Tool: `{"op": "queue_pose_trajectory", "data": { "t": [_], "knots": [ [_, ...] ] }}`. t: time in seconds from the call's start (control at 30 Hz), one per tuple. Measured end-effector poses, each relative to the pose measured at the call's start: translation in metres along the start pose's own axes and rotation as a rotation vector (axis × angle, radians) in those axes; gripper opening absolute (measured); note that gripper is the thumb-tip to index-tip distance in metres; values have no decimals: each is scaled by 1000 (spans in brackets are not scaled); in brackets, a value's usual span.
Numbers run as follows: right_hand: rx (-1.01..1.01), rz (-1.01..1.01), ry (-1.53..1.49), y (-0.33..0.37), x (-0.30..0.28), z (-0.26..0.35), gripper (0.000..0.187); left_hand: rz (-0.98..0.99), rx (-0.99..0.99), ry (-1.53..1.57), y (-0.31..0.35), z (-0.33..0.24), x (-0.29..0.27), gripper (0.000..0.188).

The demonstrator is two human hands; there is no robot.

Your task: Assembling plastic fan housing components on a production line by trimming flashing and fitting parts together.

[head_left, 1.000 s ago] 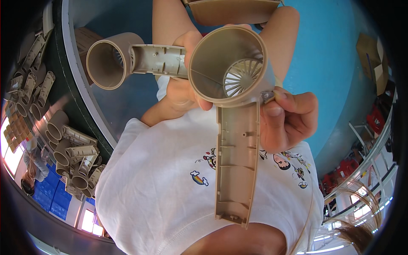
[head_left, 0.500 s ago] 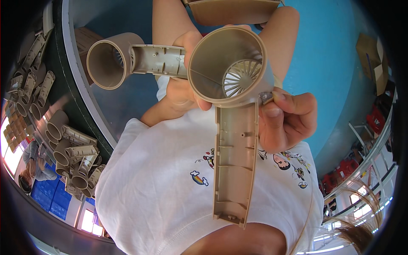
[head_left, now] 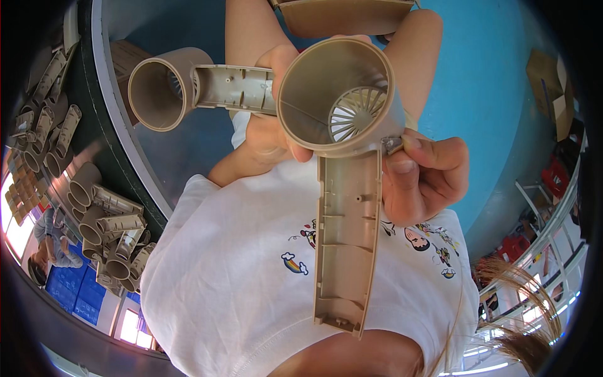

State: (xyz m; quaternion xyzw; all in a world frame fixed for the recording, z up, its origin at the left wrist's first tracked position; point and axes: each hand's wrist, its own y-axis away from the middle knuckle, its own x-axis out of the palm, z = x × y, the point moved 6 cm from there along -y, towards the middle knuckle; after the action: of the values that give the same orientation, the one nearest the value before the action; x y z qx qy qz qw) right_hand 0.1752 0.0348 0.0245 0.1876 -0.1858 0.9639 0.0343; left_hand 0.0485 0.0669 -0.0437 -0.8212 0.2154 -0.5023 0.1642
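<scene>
My left hand (head_left: pixel 267 135) is closed around two beige plastic hair dryer housings. The nearer housing (head_left: pixel 347 235) has its round barrel facing up, with a spoked grille inside, and its open half-handle points down toward my shirt. The other housing (head_left: pixel 160 94) sticks out to the left, its half-handle running into my left hand. My right hand (head_left: pixel 430 179) pinches a small greyish piece (head_left: pixel 392 144) between thumb and forefinger. That piece is beside the barrel's lower right edge, near the handle's root; its kind is unclear.
On the dark bench (head_left: pixel 94 125) at the left lie several similar housings (head_left: pixel 107 232) in piles. A beige bin (head_left: pixel 345 17) stands beyond my knees. Cardboard (head_left: pixel 549 88) and a metal rack (head_left: pixel 546 245) are at the right. Another person (head_left: pixel 50 248) sits at far left.
The nearer housing has shifted up very slightly; my grips look the same. At far left the other person's hands have moved. Hair strands at the lower right have swung.
</scene>
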Motion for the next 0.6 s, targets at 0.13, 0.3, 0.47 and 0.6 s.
{"op": "queue_pose_trajectory", "data": {
  "t": [0.13,0.3,0.47,0.6],
  "knots": [
    [-2,8,19,0,0,0,11,3,0,4,0,0,0,81],
    [6,-36,53,-1,1,2,11,0,4,3,0,-1,0,81],
    [-14,-66,67,0,-1,3,11,3,-2,10,0,0,0,80],
    [43,-77,91,0,-2,2,10,4,1,12,0,0,-1,79]
  ]
}}
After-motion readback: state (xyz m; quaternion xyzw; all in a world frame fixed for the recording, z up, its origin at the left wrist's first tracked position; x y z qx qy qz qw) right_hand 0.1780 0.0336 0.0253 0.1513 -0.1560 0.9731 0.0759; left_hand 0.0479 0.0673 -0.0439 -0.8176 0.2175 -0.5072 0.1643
